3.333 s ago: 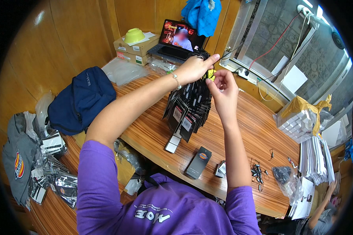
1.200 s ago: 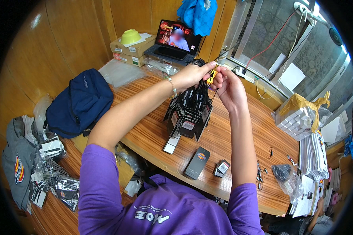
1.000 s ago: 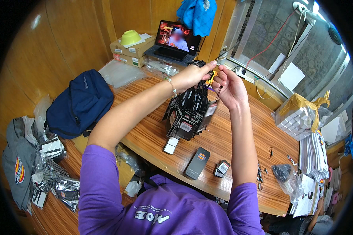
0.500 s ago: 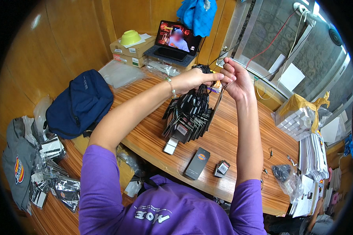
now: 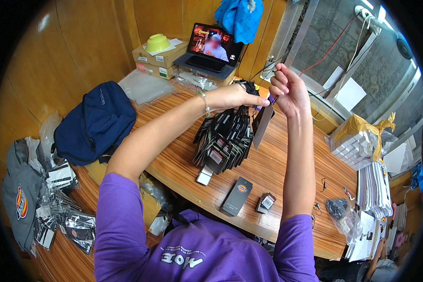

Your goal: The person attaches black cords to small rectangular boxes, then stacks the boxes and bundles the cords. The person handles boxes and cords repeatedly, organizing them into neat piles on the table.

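Note:
My left hand (image 5: 239,96) is closed around the black strings of a thick bunch of dark hang tags (image 5: 223,138), which hang fanned out over the table. One separate hang tag (image 5: 263,126) dangles at the right of the bunch, just below my left thumb. Close beside it, my right hand (image 5: 289,91) is raised with its fingers curled and pinched on a thin black string that seems to belong to that tag. Nearer me lie a stack of dark hang tags (image 5: 236,197), a small pile of little tags (image 5: 266,203) and white labels (image 5: 205,176).
A laptop (image 5: 214,49) and cardboard boxes (image 5: 155,61) with a green bowl (image 5: 157,43) stand at the back. A navy bag (image 5: 95,123) and bagged tags (image 5: 80,230) lie left. On the right are a wrapped carton (image 5: 357,145) and stacked papers (image 5: 375,188).
My right hand has shifted slightly up and right, away from my left. The separate tag has swung out from the bunch and now shows its flat face.

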The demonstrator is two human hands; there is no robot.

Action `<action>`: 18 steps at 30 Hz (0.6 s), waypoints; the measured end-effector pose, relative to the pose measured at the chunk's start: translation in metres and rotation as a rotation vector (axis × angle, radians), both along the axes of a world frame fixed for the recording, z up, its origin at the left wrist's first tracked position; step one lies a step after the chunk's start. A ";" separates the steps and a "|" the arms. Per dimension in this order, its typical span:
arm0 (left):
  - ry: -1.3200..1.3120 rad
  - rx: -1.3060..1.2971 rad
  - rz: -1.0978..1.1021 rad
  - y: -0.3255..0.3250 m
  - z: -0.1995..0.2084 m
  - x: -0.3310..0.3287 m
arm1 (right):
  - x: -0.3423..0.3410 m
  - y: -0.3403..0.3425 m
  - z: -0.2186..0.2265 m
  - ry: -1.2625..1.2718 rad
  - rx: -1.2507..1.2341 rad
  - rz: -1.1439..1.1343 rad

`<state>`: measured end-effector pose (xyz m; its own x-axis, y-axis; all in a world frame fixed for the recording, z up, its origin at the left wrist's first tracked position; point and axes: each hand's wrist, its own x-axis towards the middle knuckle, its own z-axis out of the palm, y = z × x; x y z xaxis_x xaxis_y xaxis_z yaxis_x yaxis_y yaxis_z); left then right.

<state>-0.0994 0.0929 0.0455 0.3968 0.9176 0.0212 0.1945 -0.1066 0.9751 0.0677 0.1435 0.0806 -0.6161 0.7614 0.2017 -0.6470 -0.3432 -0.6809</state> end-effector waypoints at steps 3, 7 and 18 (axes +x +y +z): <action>-0.033 -0.005 0.033 -0.001 -0.001 0.000 | 0.003 -0.005 0.009 -0.067 0.142 -0.071; 0.065 -0.020 0.041 -0.003 0.007 0.001 | 0.002 -0.007 0.013 -0.067 0.165 -0.082; -0.031 0.038 0.052 -0.010 0.003 0.002 | 0.007 -0.025 0.034 -0.676 0.607 -0.386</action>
<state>-0.0978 0.0833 0.0488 0.3471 0.9353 0.0682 0.1704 -0.1345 0.9762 0.0747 0.1186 0.1145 -0.4767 0.8183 0.3213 -0.0506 0.3394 -0.9393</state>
